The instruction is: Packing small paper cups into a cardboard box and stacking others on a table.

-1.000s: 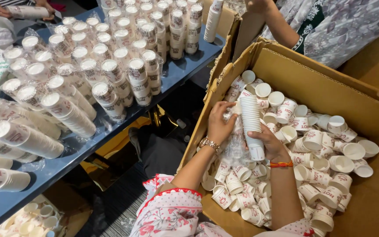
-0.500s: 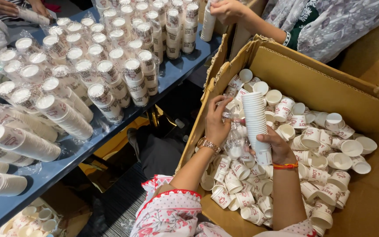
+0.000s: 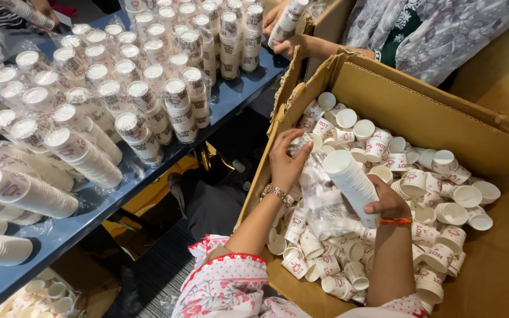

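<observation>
A cup stack [image 3: 353, 185] is gripped by the right hand [image 3: 387, 203], fingers wrapped round its lower end, above the box [image 3: 419, 112] of loose cups [image 3: 437, 176]. A clear sleeve [image 3: 319, 188] is pinched by the left hand [image 3: 287, 162].

The stack of cups [image 3: 353, 185] is plain white; the loose cups [image 3: 419, 182] are white with red print. The cardboard box [image 3: 419, 112] is brown. The bench [image 3: 60, 232] is blue. The sleeve [image 3: 231, 282] is white with red flowers and red piping. The wrist thread [image 3: 397, 221] is orange-red, the bracelet [image 3: 277, 192] is gold and silver, and the wrap [image 3: 319, 194] is clear.
</observation>
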